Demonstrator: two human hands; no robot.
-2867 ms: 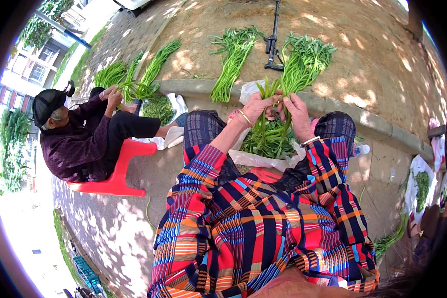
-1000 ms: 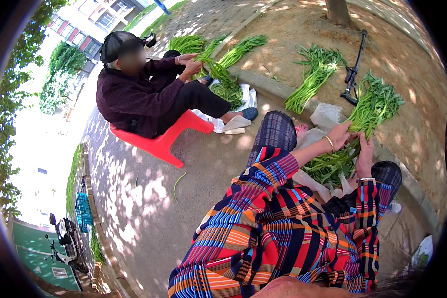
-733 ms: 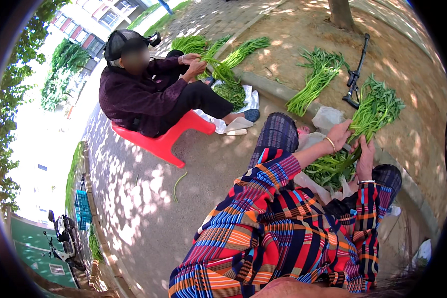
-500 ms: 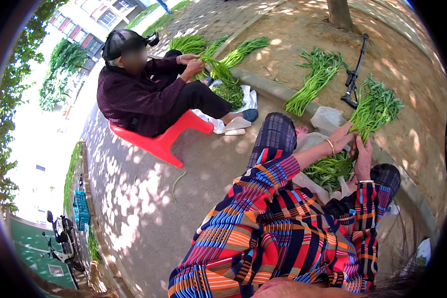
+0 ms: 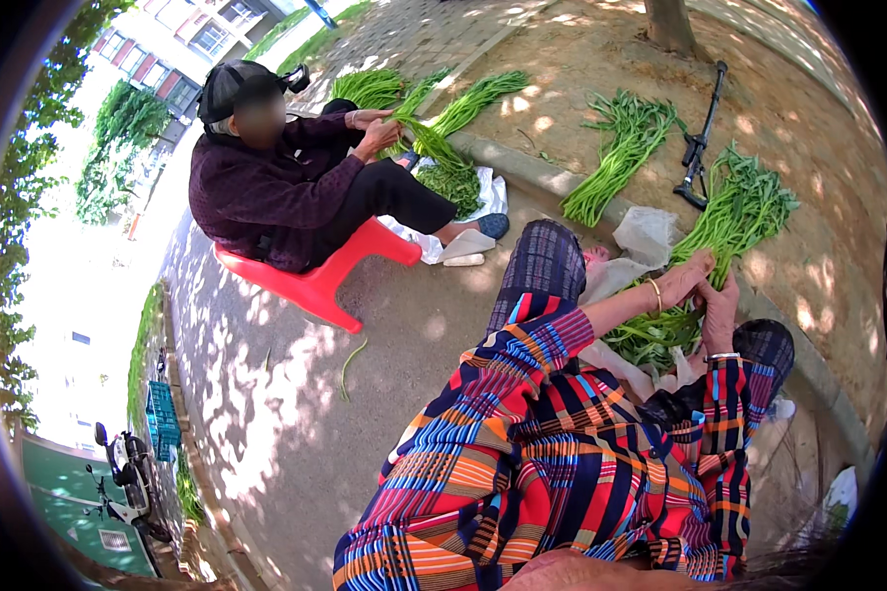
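Observation:
Over my lap, my left hand [image 5: 682,283], with a gold bangle at the wrist, is closed in a pinch on a leafy green stem. My right hand [image 5: 720,309] meets it fingertip to fingertip, also closed around the stem's lower part; the exact grip is partly hidden. Just beyond them lies a loose bunch of long leafy greens [image 5: 744,212], on the kerb and the soil. Below my hands, between my knees, picked green leaves [image 5: 648,342] are heaped in a whitish plastic bag [image 5: 613,362].
Another bunch of greens [image 5: 616,163] lies on the soil beside a black folded stick [image 5: 697,148]. At the left a person [image 5: 276,187] on a red plastic stool [image 5: 310,281] handles similar greens. A concrete kerb [image 5: 532,169] runs past my knees. A tree trunk [image 5: 671,25] stands beyond.
My left hand has drawn slightly back toward me, nearer my right hand. Some stems beside it now spread farther left. The whole view has shifted a little.

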